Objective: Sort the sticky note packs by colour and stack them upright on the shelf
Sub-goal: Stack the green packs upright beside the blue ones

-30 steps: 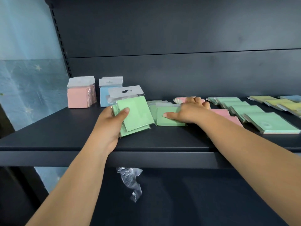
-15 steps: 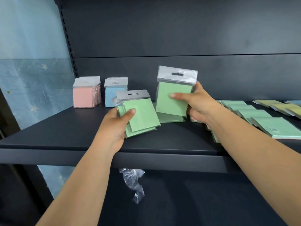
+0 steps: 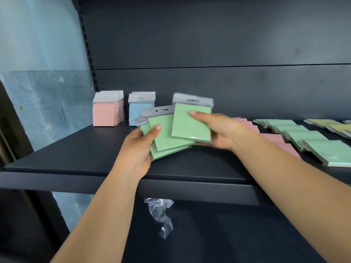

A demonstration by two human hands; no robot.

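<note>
1. Our right hand [image 3: 220, 132], which a second ago pressed flat on a green sticky note pack lying on the dark metal shelf [image 3: 76, 154], now pinches that green pack with the silver header [image 3: 190, 120] upright.
2. We bring it leftward until it overlaps the fanned green packs [image 3: 171, 137] gripped in our left hand [image 3: 139, 149].

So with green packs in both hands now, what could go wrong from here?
1. The left hand holds a fanned bundle of green packs; a loose grip could let one slide out.
2. The right hand brings another green pack over it; adding it may splay the bundle further.
3. The upright blue stack stands close behind and could be knocked over.
</note>
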